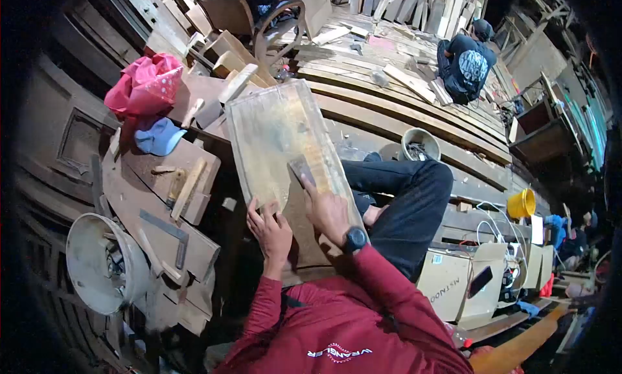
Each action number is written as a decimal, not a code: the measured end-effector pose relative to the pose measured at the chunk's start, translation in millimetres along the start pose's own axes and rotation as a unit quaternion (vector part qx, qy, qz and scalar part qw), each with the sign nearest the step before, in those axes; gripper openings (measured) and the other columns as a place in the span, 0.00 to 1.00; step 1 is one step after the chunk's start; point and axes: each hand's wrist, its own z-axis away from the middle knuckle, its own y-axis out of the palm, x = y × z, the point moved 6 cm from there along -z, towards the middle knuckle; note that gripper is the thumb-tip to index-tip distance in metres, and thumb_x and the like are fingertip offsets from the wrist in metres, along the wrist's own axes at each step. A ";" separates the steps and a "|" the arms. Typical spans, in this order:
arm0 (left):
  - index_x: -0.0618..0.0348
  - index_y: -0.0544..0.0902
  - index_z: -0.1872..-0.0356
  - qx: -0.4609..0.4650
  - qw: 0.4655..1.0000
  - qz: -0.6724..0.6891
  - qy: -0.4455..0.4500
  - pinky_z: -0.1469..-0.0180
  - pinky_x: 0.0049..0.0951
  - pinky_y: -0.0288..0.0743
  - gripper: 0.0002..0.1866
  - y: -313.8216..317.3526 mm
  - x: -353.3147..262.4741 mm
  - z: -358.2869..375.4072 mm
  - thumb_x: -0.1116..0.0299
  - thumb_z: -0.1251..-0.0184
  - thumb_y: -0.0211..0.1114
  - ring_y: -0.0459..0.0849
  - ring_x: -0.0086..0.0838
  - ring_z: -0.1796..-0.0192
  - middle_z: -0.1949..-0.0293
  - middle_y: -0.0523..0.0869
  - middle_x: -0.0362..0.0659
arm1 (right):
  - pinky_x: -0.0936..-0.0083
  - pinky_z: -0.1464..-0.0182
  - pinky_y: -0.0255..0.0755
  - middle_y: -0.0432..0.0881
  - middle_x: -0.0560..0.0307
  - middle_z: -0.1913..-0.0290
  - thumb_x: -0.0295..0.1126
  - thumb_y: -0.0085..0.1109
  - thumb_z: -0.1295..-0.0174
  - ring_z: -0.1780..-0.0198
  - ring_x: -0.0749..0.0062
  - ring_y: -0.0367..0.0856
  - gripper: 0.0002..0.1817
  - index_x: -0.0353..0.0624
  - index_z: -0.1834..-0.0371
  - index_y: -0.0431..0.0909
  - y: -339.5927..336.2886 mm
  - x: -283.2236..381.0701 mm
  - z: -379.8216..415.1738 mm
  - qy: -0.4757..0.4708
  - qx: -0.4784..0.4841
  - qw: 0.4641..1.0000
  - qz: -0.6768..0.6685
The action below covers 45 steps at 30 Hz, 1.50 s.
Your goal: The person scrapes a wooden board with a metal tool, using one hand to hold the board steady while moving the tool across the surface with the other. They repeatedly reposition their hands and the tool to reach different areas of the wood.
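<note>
A wooden panel [265,134] with a raised border lies tilted across my lap, its surface pale and patchy. My right hand [327,212], with a dark watch at the wrist, grips a flat scraper [300,169] whose blade lies against the panel right of its middle. My left hand [271,234] rests on the panel's lower left part, fingers spread, holding no tool. The panel's lower part looks darker brown between my two hands.
At left, a workbench [123,186] bears a metal square [170,231], a pink bag [146,82] and a blue cap [159,137]. A white bucket [81,264] stands beside it. A person [468,63] crouches at upper right. Cardboard boxes [444,283] stand at lower right.
</note>
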 end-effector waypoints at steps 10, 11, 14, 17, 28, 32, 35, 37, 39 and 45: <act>0.58 0.82 0.43 0.016 0.999 0.034 -0.020 0.22 0.54 0.60 0.17 1.0 4.6 -0.6 0.74 0.33 0.65 0.66 0.57 0.24 0.29 0.69 0.58 | 0.43 0.69 0.78 0.83 0.35 0.78 0.36 0.57 0.28 0.76 0.39 0.85 0.31 0.55 0.20 0.72 0.4 2.7 51.7 0.007 0.040 0.999 -0.012; 0.59 0.81 0.43 0.017 0.999 0.031 -0.021 0.22 0.55 0.59 0.17 -0.2 2.9 -1.6 0.73 0.32 0.65 0.66 0.57 0.24 0.29 0.69 0.58 | 0.43 0.69 0.77 0.82 0.35 0.78 0.36 0.58 0.29 0.77 0.39 0.85 0.32 0.55 0.20 0.71 1.5 1.5 76.4 -0.005 0.028 1.000 -0.004; 0.59 0.81 0.43 0.016 0.999 0.033 -0.030 0.22 0.55 0.59 0.16 2.0 2.0 -0.1 0.72 0.32 0.64 0.66 0.57 0.25 0.29 0.69 0.58 | 0.45 0.73 0.76 0.82 0.40 0.79 0.37 0.59 0.29 0.79 0.43 0.84 0.34 0.58 0.18 0.69 -0.2 -8.1 93.5 -0.018 0.052 0.998 0.027; 0.58 0.81 0.43 0.015 0.999 0.021 -0.028 0.23 0.55 0.60 0.16 1.1 1.1 -2.1 0.73 0.32 0.64 0.67 0.57 0.25 0.29 0.69 0.57 | 0.47 0.75 0.76 0.83 0.42 0.78 0.37 0.59 0.30 0.79 0.44 0.84 0.36 0.61 0.17 0.67 5.5 -3.6 63.2 -0.021 0.034 0.999 0.031; 0.58 0.81 0.44 0.012 1.000 0.027 -0.007 0.23 0.54 0.59 0.16 4.4 7.0 1.1 0.73 0.32 0.66 0.68 0.56 0.26 0.29 0.70 0.58 | 0.42 0.70 0.77 0.82 0.36 0.79 0.35 0.57 0.29 0.76 0.38 0.85 0.33 0.59 0.19 0.69 18.0 -7.3 46.9 0.009 0.020 1.000 0.008; 0.56 0.80 0.43 0.006 0.999 0.032 -0.015 0.22 0.56 0.57 0.17 8.3 8.2 0.4 0.72 0.32 0.65 0.67 0.57 0.26 0.29 0.69 0.58 | 0.44 0.72 0.76 0.81 0.38 0.81 0.37 0.58 0.27 0.78 0.40 0.84 0.31 0.60 0.19 0.71 -15.3 -5.8 110.1 0.026 0.093 0.994 0.042; 0.57 0.80 0.42 0.010 1.000 0.023 -0.017 0.22 0.57 0.56 0.17 6.9 7.5 0.7 0.71 0.32 0.64 0.66 0.57 0.25 0.28 0.68 0.58 | 0.46 0.72 0.76 0.81 0.38 0.81 0.37 0.59 0.27 0.78 0.41 0.84 0.30 0.61 0.20 0.72 -12.4 -7.3 108.9 0.021 0.096 0.994 0.040; 0.57 0.80 0.43 0.009 1.000 0.018 -0.014 0.22 0.57 0.57 0.17 10.4 7.6 0.2 0.71 0.32 0.65 0.66 0.57 0.25 0.28 0.68 0.59 | 0.46 0.71 0.77 0.81 0.38 0.81 0.37 0.59 0.27 0.79 0.42 0.84 0.30 0.62 0.21 0.73 -18.4 -1.5 75.4 -0.007 0.057 0.998 0.036; 0.57 0.80 0.43 0.014 1.000 0.008 -0.010 0.22 0.57 0.57 0.18 5.6 6.6 0.2 0.71 0.33 0.66 0.67 0.57 0.25 0.28 0.68 0.59 | 0.45 0.71 0.77 0.82 0.35 0.79 0.34 0.58 0.29 0.77 0.40 0.85 0.32 0.61 0.20 0.71 -3.1 -0.8 39.1 -0.004 0.041 0.999 0.010; 0.57 0.82 0.45 -0.004 1.000 0.028 -0.005 0.22 0.54 0.60 0.17 4.4 11.3 -1.7 0.75 0.35 0.68 0.68 0.56 0.25 0.29 0.70 0.57 | 0.43 0.69 0.78 0.82 0.32 0.77 0.33 0.57 0.31 0.74 0.36 0.85 0.35 0.60 0.18 0.69 9.9 5.1 8.8 0.004 0.030 1.000 -0.004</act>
